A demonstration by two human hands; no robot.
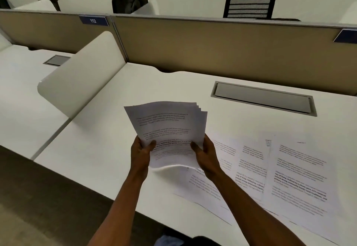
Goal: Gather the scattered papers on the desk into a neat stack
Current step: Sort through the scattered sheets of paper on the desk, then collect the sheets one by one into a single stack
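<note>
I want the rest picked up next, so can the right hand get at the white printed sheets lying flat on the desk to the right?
Probably yes: the white printed sheets lie uncovered beside the right hand, but it must first release the held paper bundle.

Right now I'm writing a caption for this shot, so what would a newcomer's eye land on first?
First, the fanned sheaf of printed papers held up above the white desk at the centre, gripped at its lower edge by the left hand and right hand. Next, the loose sheets lying overlapped on the desk to the right. Behind them, a grey cable hatch sits below the tan partition.
</note>
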